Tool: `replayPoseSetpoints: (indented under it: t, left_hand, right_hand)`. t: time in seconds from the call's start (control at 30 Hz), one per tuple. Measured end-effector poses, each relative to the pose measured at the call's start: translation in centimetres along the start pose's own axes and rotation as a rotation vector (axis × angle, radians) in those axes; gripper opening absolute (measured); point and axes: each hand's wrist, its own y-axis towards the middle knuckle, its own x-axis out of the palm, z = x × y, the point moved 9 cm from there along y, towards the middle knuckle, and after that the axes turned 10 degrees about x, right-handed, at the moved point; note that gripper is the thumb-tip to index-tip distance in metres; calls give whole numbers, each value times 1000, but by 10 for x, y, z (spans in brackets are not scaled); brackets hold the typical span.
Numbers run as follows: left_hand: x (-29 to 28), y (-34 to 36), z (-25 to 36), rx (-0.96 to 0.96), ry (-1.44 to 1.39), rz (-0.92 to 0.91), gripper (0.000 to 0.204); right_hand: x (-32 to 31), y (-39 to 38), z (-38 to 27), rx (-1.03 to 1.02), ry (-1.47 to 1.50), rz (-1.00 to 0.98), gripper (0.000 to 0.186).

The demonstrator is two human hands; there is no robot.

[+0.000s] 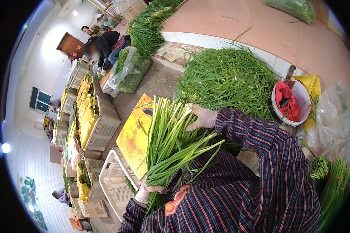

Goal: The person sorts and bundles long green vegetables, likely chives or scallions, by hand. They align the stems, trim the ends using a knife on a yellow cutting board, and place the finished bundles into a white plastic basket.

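A bundle of long green leafy stalks (170, 143) with pale stem ends lies across my lap. My left hand (151, 191), in a thin pale glove, grips its lower part. My gloved right hand (198, 116) holds the pale stem ends near the top, with its fingers curved round some of them. Beside the bundle is a yellow board (130, 138), stained and partly covered by the stalks, on a white plastic crate (105, 180). A large loose heap of green leaves (225, 81) lies beyond my right hand.
A white bucket with red items (301, 116), clear plastic bags (330, 120) and tied bundles (334, 194) are at the right. Stacked crates with yellow sheets (101, 132) line the left. A co-worker (105, 46) bends over bagged greens (134, 75); another person (60, 196) is farther off.
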Motion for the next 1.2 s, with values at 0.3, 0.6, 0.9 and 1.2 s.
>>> replayPoseSetpoints:
  t: [0.3, 0.6, 0.9, 1.2]
  left_hand:
    - [9, -10, -4, -10, -62, 32, 54]
    - [22, -8, -10, -57, -156, -52, 41]
    - [32, -10, 6, -23, -105, -17, 44]
    - [28, -7, -7, -70, -45, -33, 40]
  right_hand:
    - [-26, -30, -6, 236, -304, 245, 26]
    - [-94, -61, -7, 356, -441, 139, 55]
    - [-133, -41, 51, 443, -258, 512, 16]
    - [-70, 10, -50, 15, -541, 77, 20]
